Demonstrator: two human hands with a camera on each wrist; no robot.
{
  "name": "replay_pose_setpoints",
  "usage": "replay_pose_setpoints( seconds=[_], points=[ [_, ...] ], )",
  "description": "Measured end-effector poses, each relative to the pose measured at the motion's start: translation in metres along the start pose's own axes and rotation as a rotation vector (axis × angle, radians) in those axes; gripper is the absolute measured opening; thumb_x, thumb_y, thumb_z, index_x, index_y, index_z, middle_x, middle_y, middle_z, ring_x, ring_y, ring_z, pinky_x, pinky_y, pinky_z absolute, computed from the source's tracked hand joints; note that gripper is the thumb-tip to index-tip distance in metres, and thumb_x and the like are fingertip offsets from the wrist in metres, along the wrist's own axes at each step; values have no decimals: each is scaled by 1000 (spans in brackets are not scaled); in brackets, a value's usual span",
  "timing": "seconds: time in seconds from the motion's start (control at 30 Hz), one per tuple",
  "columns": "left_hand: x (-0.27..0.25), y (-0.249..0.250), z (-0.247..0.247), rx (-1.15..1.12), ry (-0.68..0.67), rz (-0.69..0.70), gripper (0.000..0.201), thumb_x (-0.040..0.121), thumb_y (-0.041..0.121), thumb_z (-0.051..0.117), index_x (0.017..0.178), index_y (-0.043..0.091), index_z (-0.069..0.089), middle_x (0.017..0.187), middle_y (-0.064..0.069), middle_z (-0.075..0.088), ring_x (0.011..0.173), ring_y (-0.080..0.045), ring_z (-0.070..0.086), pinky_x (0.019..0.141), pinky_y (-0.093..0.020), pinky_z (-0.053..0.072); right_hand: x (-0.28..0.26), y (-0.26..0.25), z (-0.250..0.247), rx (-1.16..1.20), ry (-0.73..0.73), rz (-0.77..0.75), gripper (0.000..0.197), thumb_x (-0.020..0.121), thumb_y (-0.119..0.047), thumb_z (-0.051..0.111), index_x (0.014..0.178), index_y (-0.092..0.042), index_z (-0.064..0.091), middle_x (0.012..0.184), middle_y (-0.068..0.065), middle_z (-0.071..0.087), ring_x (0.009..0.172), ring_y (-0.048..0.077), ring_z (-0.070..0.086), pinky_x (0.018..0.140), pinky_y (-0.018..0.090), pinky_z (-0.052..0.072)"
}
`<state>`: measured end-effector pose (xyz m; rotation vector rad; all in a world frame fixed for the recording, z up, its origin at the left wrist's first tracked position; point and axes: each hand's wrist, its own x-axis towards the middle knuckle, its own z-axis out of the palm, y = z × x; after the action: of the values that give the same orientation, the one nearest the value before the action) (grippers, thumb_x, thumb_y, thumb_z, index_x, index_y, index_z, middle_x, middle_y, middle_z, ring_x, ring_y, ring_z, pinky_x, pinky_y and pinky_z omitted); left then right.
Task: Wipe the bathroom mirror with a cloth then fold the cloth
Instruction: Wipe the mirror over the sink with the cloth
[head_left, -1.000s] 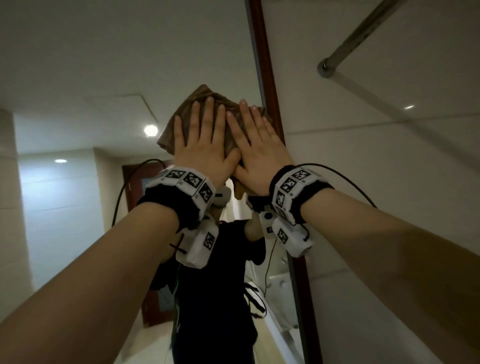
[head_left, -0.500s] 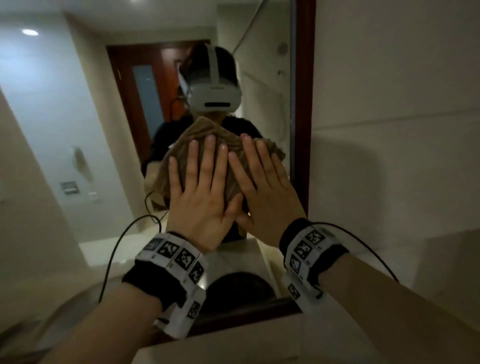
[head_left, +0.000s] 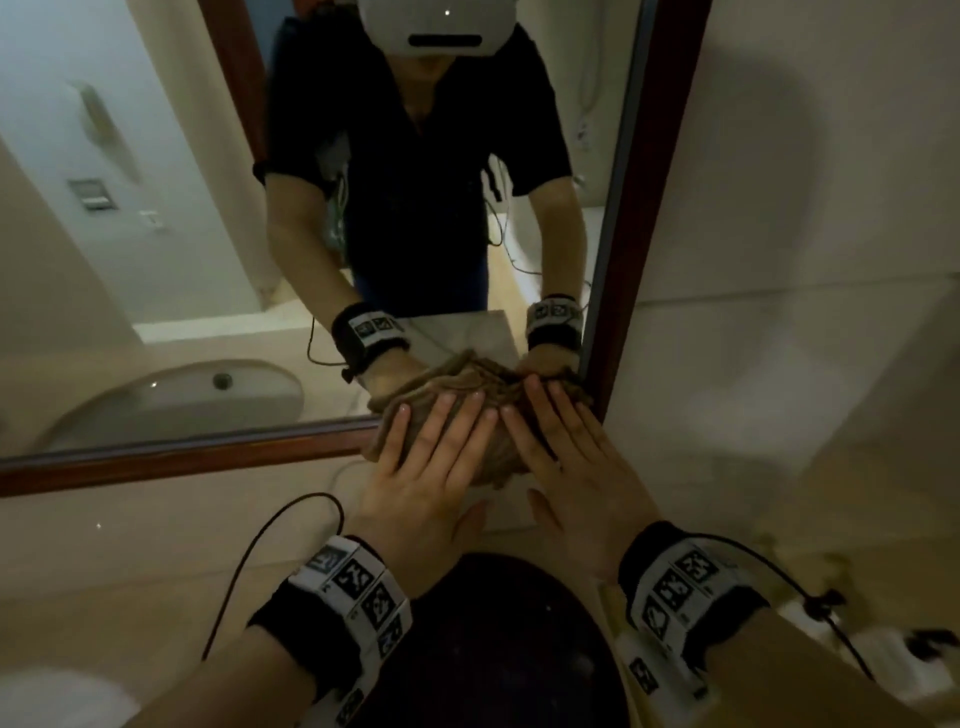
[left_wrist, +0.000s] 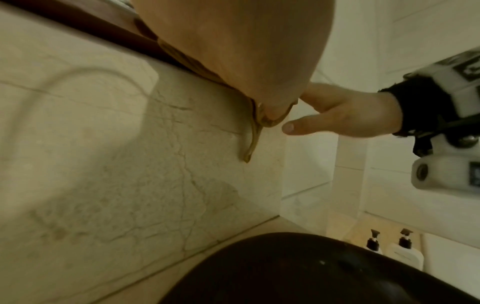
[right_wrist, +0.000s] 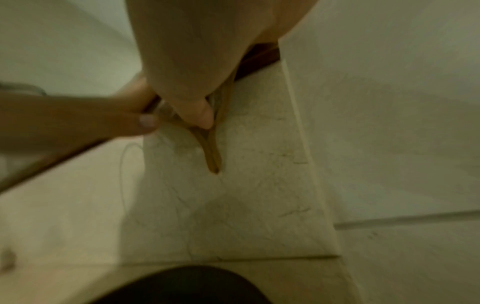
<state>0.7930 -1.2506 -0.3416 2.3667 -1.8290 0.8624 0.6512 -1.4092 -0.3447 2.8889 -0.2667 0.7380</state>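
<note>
A brown cloth (head_left: 500, 460) lies bunched against the bottom right corner of the wood-framed mirror (head_left: 208, 260), spilling over the lower frame (head_left: 182, 460) onto the marble wall. My left hand (head_left: 426, 483) and right hand (head_left: 576, 478) press on it side by side, fingers straight and flat. In the left wrist view my left palm (left_wrist: 233, 41) covers the cloth, whose edge (left_wrist: 254, 131) hangs below it, and the right hand (left_wrist: 337, 115) is beside it. The right wrist view shows a cloth fold (right_wrist: 211, 152) hanging under my right thumb.
A dark round basin (head_left: 493, 649) sits directly below my wrists. A tiled wall (head_left: 805, 260) adjoins the mirror on the right. Two pump bottles (left_wrist: 389, 251) stand by that wall. A black cable (head_left: 270, 545) loops from the left wristband.
Both hands slid the cloth down the mirror from near its top to the bottom right corner. The cloth now bunches over the lower frame.
</note>
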Motion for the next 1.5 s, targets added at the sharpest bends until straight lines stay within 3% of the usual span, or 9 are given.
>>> replay_pose_setpoints(
  seconds=[0.1, 0.2, 0.33, 0.47, 0.67, 0.8, 1.13, 1.3, 1.5],
  points=[
    [2, 2, -1, -88, 135, 19, 58, 95, 35, 52, 148, 13, 43, 152, -6, 43, 137, -27, 45, 111, -50, 35, -3, 6, -12, 160, 85, -27, 57, 88, -16, 47, 144, -6, 42, 156, 21, 20, 143, 34, 24, 115, 42, 27],
    [13, -1, -1, -180, 324, 25, 35, 94, 19, 59, 128, 14, 64, 126, -5, 64, 112, -26, 61, 95, -39, 44, -6, 7, -21, 293, 284, 125, 33, 89, -16, 49, 115, -4, 65, 129, 18, 52, 111, 29, 54, 93, 37, 49],
    [22, -7, -8, -166, 365, 42, 27, 97, 13, 51, 117, 18, 69, 111, -2, 68, 99, -25, 64, 86, -34, 46, 2, -3, -20, 449, 235, 350, 26, 93, -30, 48, 85, -13, 66, 79, -2, 61, 65, 10, 54, 58, 35, 50],
    [13, -25, -11, -162, 353, 74, 30, 102, 15, 43, 114, 19, 70, 105, -2, 70, 91, -24, 66, 75, -34, 49, 13, -29, -8, 627, 82, 506, 40, 95, -35, 53, 60, -17, 59, 57, -3, 62, 54, 15, 58, 57, 40, 50],
    [-38, -100, -14, -92, 307, 113, 21, 96, 14, 58, 113, 13, 70, 104, -8, 69, 84, -28, 62, 66, -37, 46, 39, -68, -1, 931, 51, 778, 52, 97, -46, 47, 59, -16, 67, 52, -1, 65, 47, 13, 59, 56, 35, 52],
    [-77, -153, -19, -24, 236, 71, 21, 92, 17, 64, 112, 14, 70, 102, -8, 67, 79, -29, 59, 59, -34, 43, 72, -110, -2, 1372, -80, 1097, 58, 96, -53, 44, 81, -3, 70, 59, 12, 67, 42, 19, 52, 43, 22, 40],
    [-145, -245, -21, -115, 228, -40, 16, 87, 18, 59, 99, 11, 67, 91, -8, 62, 77, -26, 52, 59, -34, 36, 142, -217, 13, 1733, -265, 1239, 57, 91, -57, 49, 99, -5, 71, 68, 4, 67, 52, 13, 53, 46, 21, 43],
    [-144, -230, -18, -272, 302, -186, 11, 84, 9, 61, 92, 11, 68, 86, -7, 60, 73, -28, 52, 58, -38, 41, 162, -261, 25, 1748, -16, 1323, 44, 93, -51, 52, 76, -12, 66, 49, 1, 57, 44, 14, 42, 42, 19, 31],
    [-143, -223, -17, -320, 401, -199, 12, 81, 5, 67, 91, 9, 71, 85, -7, 63, 72, -26, 52, 61, -31, 36, 162, -267, 26, 1612, 200, 1273, 41, 95, -41, 53, 80, -4, 62, 47, 2, 51, 31, 5, 43, 34, 14, 31]
  ],
)
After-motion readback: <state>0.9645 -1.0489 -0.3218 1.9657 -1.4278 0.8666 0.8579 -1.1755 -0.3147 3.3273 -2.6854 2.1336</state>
